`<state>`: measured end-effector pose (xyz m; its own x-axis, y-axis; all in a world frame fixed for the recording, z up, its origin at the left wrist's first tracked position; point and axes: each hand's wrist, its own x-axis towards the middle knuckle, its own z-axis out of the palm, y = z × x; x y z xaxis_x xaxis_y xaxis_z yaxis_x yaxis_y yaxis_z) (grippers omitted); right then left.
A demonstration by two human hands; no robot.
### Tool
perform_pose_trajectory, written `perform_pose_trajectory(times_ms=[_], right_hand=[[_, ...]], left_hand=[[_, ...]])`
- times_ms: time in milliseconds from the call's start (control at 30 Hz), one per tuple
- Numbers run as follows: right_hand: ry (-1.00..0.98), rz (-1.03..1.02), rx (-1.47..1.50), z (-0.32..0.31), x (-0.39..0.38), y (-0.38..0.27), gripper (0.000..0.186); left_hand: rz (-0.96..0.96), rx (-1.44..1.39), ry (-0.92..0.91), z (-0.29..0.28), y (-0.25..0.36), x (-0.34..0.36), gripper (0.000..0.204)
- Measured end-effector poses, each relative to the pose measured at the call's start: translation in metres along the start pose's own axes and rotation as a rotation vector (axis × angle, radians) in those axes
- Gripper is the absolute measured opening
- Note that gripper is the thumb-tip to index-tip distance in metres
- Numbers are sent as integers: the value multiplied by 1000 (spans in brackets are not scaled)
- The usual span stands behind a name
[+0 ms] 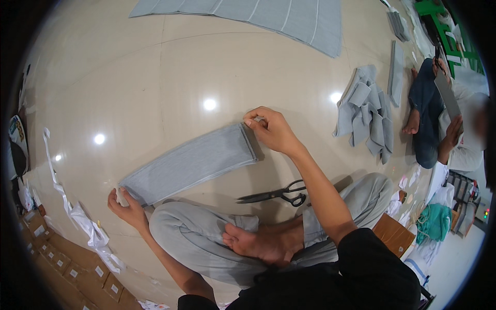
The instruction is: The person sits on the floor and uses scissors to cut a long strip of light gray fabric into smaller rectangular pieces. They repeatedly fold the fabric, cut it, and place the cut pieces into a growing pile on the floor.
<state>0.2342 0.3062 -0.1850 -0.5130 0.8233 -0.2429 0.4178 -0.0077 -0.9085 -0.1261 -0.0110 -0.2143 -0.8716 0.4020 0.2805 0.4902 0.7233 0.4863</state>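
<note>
A long folded stack of grey fabric lies slantwise on the floor in front of my crossed legs. At its left end is my left hand, thumb and forefinger apart, the thumb touching or nearly touching the corner. My right hand is closed at the far corner of the right end, its fingers curled in a pinch on the fabric edge; the fingertips are partly hidden. Black-handled scissors rest on the floor between the fabric and my right forearm.
A large grey cloth spreads at the far side. Rumpled grey strips lie right, beside a narrow folded stack. Another person sits farther right, holding a grey strip. White scraps and brown cartons line the left.
</note>
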Motion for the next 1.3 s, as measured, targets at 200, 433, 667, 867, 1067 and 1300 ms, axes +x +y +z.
perform_pose_trajectory(times_ms=[200, 433, 667, 867, 1067, 1300], right_hand=[[-131, 89, 15, -5, 5, -9, 16], [61, -46, 39, 4, 3, 4, 15], [182, 114, -85, -16, 7, 0, 23], [122, -103, -66, 4, -14, -6, 10], [39, -115, -124, 7, -16, -12, 8], [63, -191, -119, 8, -10, -2, 5]], left_hand=[[128, -231, -323, -15, 102, 42, 40], [702, 2, -901, 5, 198, 30, 67], [629, -13, -985, 12, 183, 22, 66], [588, -45, -1015, 13, 186, 23, 61], [580, -37, -998, 13, 184, 23, 63], [584, -34, -997, 16, 185, 23, 63]])
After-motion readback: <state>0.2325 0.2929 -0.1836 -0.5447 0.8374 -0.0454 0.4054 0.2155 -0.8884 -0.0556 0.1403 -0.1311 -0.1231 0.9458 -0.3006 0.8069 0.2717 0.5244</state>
